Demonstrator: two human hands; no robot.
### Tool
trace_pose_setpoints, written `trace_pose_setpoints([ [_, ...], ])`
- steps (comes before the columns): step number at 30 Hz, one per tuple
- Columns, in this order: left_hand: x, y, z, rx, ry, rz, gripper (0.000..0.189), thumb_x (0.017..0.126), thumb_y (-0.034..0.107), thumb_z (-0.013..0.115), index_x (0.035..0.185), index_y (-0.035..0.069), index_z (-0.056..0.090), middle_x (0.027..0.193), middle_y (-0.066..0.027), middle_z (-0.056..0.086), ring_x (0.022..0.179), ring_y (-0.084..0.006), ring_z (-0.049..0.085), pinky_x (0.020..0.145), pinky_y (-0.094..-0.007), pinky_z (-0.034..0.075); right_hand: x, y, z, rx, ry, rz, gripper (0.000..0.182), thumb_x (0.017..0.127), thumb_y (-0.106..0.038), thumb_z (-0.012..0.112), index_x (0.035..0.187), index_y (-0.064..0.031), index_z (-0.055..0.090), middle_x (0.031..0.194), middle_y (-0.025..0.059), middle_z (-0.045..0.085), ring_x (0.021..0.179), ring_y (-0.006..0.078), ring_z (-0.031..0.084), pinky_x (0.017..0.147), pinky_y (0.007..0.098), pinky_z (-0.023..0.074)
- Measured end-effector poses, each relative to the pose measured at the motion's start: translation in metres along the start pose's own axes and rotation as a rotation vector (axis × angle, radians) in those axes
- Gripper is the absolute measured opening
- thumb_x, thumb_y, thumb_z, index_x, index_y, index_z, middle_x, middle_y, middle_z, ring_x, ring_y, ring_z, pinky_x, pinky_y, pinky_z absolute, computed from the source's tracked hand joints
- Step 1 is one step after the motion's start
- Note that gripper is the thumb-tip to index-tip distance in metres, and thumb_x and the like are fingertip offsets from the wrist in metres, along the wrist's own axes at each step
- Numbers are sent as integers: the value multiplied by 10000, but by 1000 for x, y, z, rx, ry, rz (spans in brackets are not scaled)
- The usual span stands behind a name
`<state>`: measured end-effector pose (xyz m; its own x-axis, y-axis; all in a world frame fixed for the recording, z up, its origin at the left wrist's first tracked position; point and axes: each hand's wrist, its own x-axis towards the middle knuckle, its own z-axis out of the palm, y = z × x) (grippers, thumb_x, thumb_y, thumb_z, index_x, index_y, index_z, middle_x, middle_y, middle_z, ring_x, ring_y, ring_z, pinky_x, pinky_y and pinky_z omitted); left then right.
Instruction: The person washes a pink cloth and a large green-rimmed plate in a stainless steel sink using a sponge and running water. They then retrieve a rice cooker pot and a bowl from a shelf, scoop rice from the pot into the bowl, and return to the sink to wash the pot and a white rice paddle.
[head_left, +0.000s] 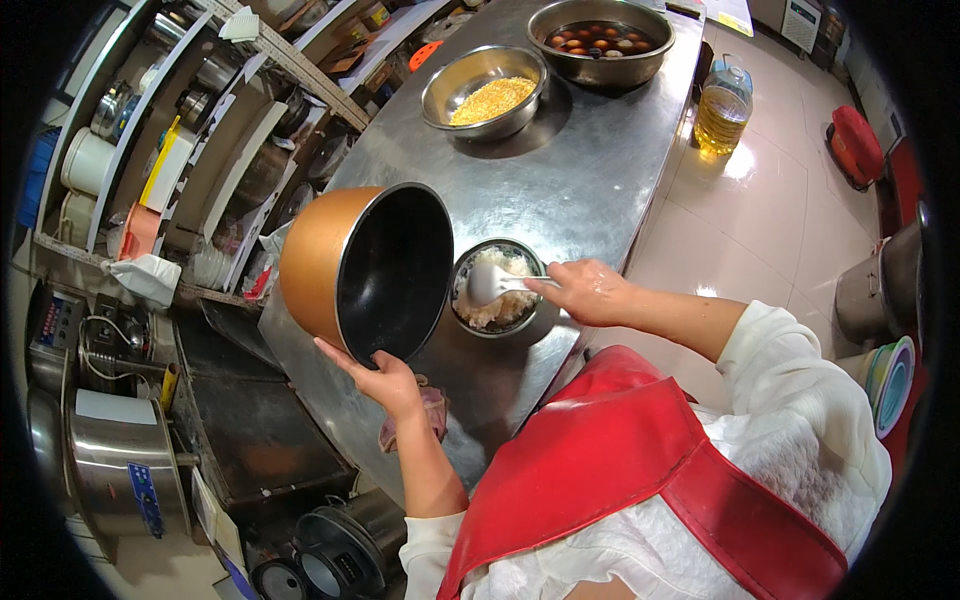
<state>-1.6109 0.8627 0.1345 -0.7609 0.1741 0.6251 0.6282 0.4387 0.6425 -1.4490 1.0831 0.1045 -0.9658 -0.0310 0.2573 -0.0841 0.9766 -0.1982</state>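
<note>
My left hand (384, 375) grips the rim of a tilted rice cooker inner pot (319, 247), copper-coloured outside with a dark coating inside. The pot's mouth faces right, towards a bowl (459, 283) that stands on the stainless steel table (600, 172). Cooked white rice (510, 264) fills much of this bowl. In my right hand (589, 292) is the handle of a white rice paddle (491, 283). Its blade rests against the rice and hides part of it.
Farther up the table stand a steel bowl of yellow grains (442, 90) and a larger steel basin (607, 73) of eggs in dark liquid. A crumpled cloth (433, 409) lies near my left forearm. Shelves (172, 56) line the left; an oil jug (721, 112) stands at right.
</note>
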Motion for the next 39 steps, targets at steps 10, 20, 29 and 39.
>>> trace_pose_setpoints([
  [10,-14,-7,-17,-291,165,-442,675,656,-121,355,1309,-9,224,1248,-244,367,1103,-342,449,913,-380,387,-3,-8,-20,210,405,103,337,752,-91,569,1087,-80,535,648,95,493,542,261,506,452,357,404],
  [20,-91,47,-63,-792,516,-1076,325,679,-74,412,1003,-92,406,911,-200,515,685,-310,589,519,-442,552,84,-69,-41,1521,-567,166,412,909,-178,389,1260,17,298,886,94,606,638,102,566,482,203,433],
  [29,-218,101,-120,-679,1034,-1221,301,723,-29,420,1022,-52,439,838,-172,554,628,-283,595,461,-385,531,52,-151,1,1220,-705,-463,260,900,-138,414,1034,43,543,555,8,512,450,59,466,419,194,370],
  [39,-388,173,-218,-755,1639,-1001,393,758,-29,363,1150,-20,342,1003,-189,503,808,-348,584,572,-465,556,-19,-319,44,1163,-1089,-794,164,877,-97,465,947,26,548,545,3,483,461,63,439,435,203,360],
])
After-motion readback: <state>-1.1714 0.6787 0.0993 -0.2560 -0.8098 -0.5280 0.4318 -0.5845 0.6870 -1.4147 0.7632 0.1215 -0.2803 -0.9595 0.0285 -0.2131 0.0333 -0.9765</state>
